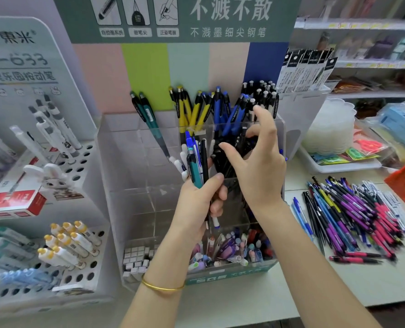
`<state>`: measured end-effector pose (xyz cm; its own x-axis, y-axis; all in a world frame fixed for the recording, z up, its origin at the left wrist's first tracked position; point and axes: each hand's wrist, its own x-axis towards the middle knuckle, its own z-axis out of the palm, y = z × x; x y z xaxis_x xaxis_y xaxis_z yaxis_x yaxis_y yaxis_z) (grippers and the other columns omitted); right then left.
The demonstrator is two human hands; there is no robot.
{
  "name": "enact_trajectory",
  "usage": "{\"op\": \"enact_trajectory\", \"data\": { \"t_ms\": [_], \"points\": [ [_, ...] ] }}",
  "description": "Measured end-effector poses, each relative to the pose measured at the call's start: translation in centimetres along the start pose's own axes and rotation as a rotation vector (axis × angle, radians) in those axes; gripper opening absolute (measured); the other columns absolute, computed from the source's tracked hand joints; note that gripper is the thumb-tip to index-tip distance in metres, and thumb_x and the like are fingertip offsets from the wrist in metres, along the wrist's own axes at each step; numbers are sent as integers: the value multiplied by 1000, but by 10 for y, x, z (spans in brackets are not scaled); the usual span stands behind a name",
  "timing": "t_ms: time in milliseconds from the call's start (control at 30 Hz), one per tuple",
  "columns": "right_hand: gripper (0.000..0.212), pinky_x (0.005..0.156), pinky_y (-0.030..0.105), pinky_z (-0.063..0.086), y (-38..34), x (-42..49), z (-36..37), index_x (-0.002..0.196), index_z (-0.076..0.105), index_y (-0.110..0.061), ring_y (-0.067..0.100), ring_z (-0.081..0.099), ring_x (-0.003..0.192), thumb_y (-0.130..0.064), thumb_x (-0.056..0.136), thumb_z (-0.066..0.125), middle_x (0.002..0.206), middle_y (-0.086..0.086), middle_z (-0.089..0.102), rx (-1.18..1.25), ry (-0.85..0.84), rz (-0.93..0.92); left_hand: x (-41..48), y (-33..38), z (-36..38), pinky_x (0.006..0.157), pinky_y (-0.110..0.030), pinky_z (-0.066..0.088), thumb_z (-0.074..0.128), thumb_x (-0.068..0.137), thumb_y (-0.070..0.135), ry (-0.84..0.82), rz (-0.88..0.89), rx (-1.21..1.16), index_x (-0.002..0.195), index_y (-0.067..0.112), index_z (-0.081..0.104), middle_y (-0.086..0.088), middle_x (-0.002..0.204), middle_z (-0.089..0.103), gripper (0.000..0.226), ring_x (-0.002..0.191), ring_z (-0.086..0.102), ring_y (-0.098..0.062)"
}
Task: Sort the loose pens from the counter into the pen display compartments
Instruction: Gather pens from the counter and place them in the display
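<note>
Two hands work in front of the display [130, 185]. The left hand [196, 197] grips a mixed bunch [195, 159] of teal, blue, black and white pens, fingers curled round their lower ends, tips fanned upward. The right hand [256, 166] is spread wide at the black pens [222, 159] beside the bunch, thumb against them, forefinger raised. Whether it pinches any, I cannot tell. Most loose pens lie in a pile [353, 209] on the counter [244, 292], to the right and well apart from the display.

The likeliest trouble is the bunch. It is fanned and held low, so pulling one pen out could drag its neighbours loose and drop them into the wrong compartment or the mixed bin below. The black pens look much alike, so a different model could be filed with them. The spread right hand is also near the upright blue pens [220, 107] and could knock them askew.
</note>
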<state>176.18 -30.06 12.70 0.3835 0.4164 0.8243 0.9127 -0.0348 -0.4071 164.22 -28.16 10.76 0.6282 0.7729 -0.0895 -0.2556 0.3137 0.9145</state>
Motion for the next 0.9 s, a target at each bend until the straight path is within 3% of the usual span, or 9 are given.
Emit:
{"op": "enact_trajectory", "data": {
  "t_ms": [133,200,367,533,600,667,767,867,900],
  "points": [
    [30,49,28,53,8,-5,6,115,65,-6,21,64,70,-26,95,53,102,11,65,-107,-39,-138,-4,0,-3,40,-20,29,49,99,13,-45,13,24,132,38,43,-1,59,50,42,41,32,-9],
    [25,50,32,55,10,-11,6,106,70,-4,23,64,68,-17,93,53,102,10,66,-152,-82,-124,-8,0,-7,42,-20,31,49,99,14,-69,30,50,136,39,40,-1,60,50,45,42,33,-9],
    [24,70,18,46,6,-13,-6,110,68,-1,11,53,88,-9,90,58,106,12,61,-47,-55,-70,-14,-1,-14,42,-22,29,57,88,25,-99,42,36,141,24,43,0,59,45,55,43,30,-9],
    [17,69,13,43,-18,-7,-24,104,66,-6,9,52,70,-2,89,58,92,4,58,286,-66,74,-19,-2,-18,42,-22,29,60,92,22,-158,48,7,136,24,50,0,57,43,45,44,30,-9],
    [18,66,23,49,-29,-6,-31,106,65,-14,9,57,70,-18,90,61,87,-2,57,436,-236,189,-22,-1,-19,42,-21,29,58,89,21,-206,63,-1,123,16,59,-1,55,45,34,42,30,-9],
    [24,67,15,45,-35,-7,-35,106,66,-20,1,55,73,-33,85,66,85,-7,55,439,-395,211,-25,-1,-21,41,-20,30,58,89,19,-258,66,-3,99,3,62,-2,52,47,20,40,31,-8],
    [14,66,11,41,-40,-7,-39,92,64,-23,-1,51,74,-31,83,72,83,-11,57,392,-527,184,-28,1,-22,39,-19,33,58,89,18,-269,53,-12,75,18,66,-3,50,48,15,37,33,-8],
    [13,56,11,41,-40,-7,-42,81,55,-22,0,51,63,-20,89,65,77,-4,57,483,-544,268,-31,1,-25,39,-18,32,63,88,26,-290,33,-25,87,18,66,-2,53,49,9,38,32,-7],
    [15,50,11,41,-40,-5,-43,81,52,-21,1,53,57,-16,91,61,77,2,59,568,-482,352,-32,0,-27,39,-18,33,61,88,32,-288,19,-48,100,14,63,-3,55,50,22,38,33,-7]
  ]
}}
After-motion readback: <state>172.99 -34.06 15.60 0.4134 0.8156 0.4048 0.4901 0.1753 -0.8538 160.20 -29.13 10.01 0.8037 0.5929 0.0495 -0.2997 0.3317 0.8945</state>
